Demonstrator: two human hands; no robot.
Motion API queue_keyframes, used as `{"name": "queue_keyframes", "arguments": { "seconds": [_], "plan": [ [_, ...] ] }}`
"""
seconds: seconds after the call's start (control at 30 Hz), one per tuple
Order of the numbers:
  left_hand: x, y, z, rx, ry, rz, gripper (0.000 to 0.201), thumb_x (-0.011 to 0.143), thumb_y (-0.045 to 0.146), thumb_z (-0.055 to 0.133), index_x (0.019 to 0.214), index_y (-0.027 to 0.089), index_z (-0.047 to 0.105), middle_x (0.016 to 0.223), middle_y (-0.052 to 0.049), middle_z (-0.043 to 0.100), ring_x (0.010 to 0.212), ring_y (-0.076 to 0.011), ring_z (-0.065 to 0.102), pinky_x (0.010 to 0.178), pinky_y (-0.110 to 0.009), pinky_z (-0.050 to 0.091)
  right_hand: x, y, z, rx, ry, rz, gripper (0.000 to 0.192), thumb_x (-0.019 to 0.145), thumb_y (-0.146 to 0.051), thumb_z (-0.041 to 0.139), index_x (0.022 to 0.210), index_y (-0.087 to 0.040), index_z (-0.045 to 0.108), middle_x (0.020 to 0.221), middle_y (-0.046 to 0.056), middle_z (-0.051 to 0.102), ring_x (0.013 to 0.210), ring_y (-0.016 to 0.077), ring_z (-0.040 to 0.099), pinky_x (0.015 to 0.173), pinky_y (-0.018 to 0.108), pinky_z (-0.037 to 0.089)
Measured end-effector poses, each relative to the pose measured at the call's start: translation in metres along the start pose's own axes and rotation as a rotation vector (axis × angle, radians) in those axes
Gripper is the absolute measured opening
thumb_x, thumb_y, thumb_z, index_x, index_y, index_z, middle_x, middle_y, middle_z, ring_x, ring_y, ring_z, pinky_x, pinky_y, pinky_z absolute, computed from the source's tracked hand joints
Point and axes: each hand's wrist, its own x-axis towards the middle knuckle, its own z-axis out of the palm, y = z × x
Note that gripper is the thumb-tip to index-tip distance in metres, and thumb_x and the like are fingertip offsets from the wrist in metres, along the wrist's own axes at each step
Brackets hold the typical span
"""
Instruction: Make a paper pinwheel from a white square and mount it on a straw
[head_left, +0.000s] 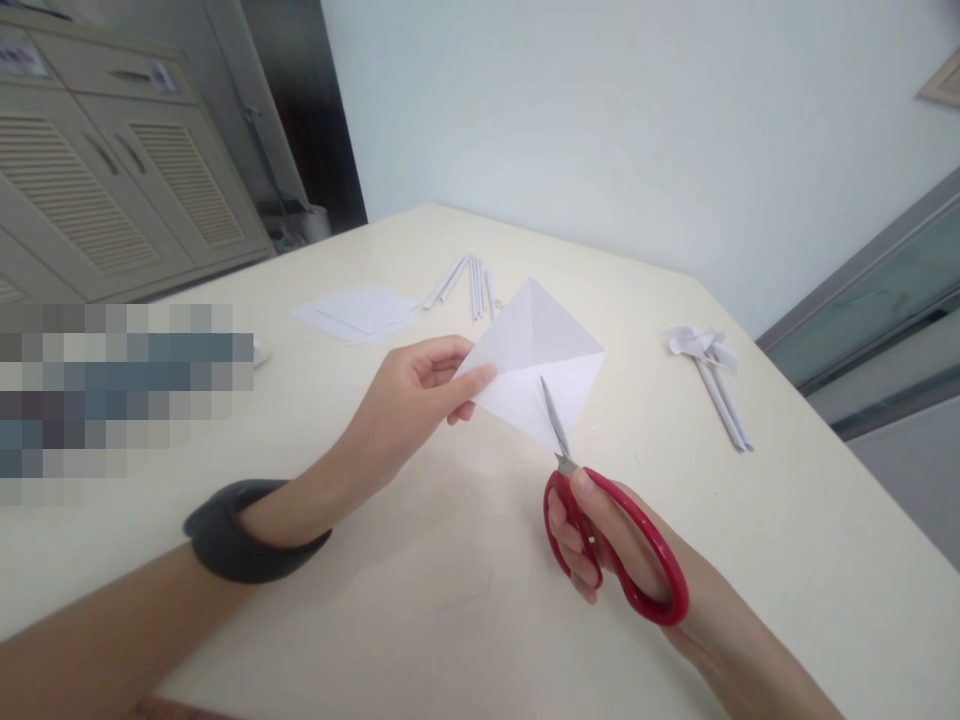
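Right hand (622, 530): wrapped on the red-handled scissors (568, 466), digits curled round the handle loops, thumb up near the pivot. Blades look nearly together. Left hand (420, 385): closed in a pinch on the creased paper square (562, 320), thumb on top, fingers under, right at its left corner. Square's up off the table (810, 520), turned corner-on between the hands, diagonal creases showing.

Blades lie along the lower corner, tip short of where the creases cross. Can't tell from this view if paper sits between the blades or just behind them.

For a clean cut, I'd track the lower diagonal crease and feed paper deep toward the pivot. Stop short of the crossing; overshoot would likely weaken the middle. Only one corner is held, so the far side could flex; pinching nearer the cut line should help, fingertips off the blade path.

Further out: faint paper scrap (461, 603) on the near side, loose white sheets (360, 315) beyond the left hand, rolled-paper sticks (476, 290) behind the square, what look like paper pinwheels (701, 345) off right, well apart from the blades.
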Motion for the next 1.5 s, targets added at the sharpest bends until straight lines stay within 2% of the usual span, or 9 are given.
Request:
{"name": "queue_keyframes", "arguments": {
  "seconds": [0.33,0.53,0.9,1.07,1.23,1.5],
  "plan": [
    [0.0,-0.0005,0.0007,0.001,0.0,0.008,0.009,0.081,0.023,0.06,0.074,0.017,0.059,0.059,0.004,0.048,0.05,-0.0072,0.041,0.048,-0.019,0.034,-0.0038,-0.0006,-0.0001,0.0,0.005,0.023,0.035,0.093,-0.043,0.04,0.068,-0.019,0.042,0.056,-0.004,0.041,0.051,0.0103,0.041,0.054,0.025,0.034],
    [-0.002,-0.0013,0.0008,0.0,-0.032,0.017,0.01,0.082,0.024,0.06,0.075,0.018,0.061,0.058,0.004,0.047,0.05,-0.0077,0.04,0.048,-0.02,0.033,-0.0036,0.0004,0.0023,0.132,-0.023,-0.009,0.033,0.093,-0.043,0.042,0.071,-0.019,0.045,0.063,-0.004,0.041,0.055,0.0097,0.039,0.057,0.025,0.036],
    [-0.002,-0.0023,0.0013,-0.003,-0.066,0.011,0.011,0.082,0.026,0.059,0.075,0.018,0.06,0.061,0.003,0.048,0.051,-0.0079,0.04,0.049,-0.021,0.033,-0.0039,-0.0042,0.0018,0.077,-0.005,0.023,0.036,0.092,-0.049,0.04,0.083,-0.018,0.055,0.06,-0.003,0.042,0.057,0.0123,0.041,0.061,0.027,0.036],
    [-0.0026,-0.0016,0.0021,-0.002,-0.067,0.014,0.013,0.082,0.028,0.059,0.075,0.017,0.059,0.062,0.003,0.048,0.051,-0.0086,0.041,0.049,-0.021,0.034,-0.006,-0.0077,0.0021,0.042,0.017,0.037,0.04,0.092,-0.051,0.037,0.083,-0.018,0.056,0.062,-0.002,0.047,0.059,0.0134,0.045,0.061,0.027,0.033],
    [-0.0023,-0.0021,0.0017,0.007,-0.067,0.012,0.012,0.082,0.028,0.059,0.076,0.018,0.059,0.061,0.003,0.048,0.051,-0.0079,0.041,0.049,-0.02,0.034,-0.0048,-0.0061,0.0023,0.038,0.015,0.007,0.036,0.092,-0.049,0.039,0.081,-0.018,0.055,0.058,-0.004,0.041,0.054,0.0114,0.04,0.058,0.026,0.034],
    [-0.002,0.0011,0.0018,0.001,-0.07,-0.002,0.01,0.082,0.024,0.059,0.074,0.019,0.058,0.058,0.005,0.046,0.05,-0.0084,0.04,0.048,-0.02,0.033,-0.0002,-0.0001,0.0028,0.013,0.014,0.028,0.042,0.092,-0.051,0.038,0.067,-0.019,0.048,0.058,-0.002,0.044,0.055,0.0121,0.041,0.059,0.026,0.035]
  ]
}}
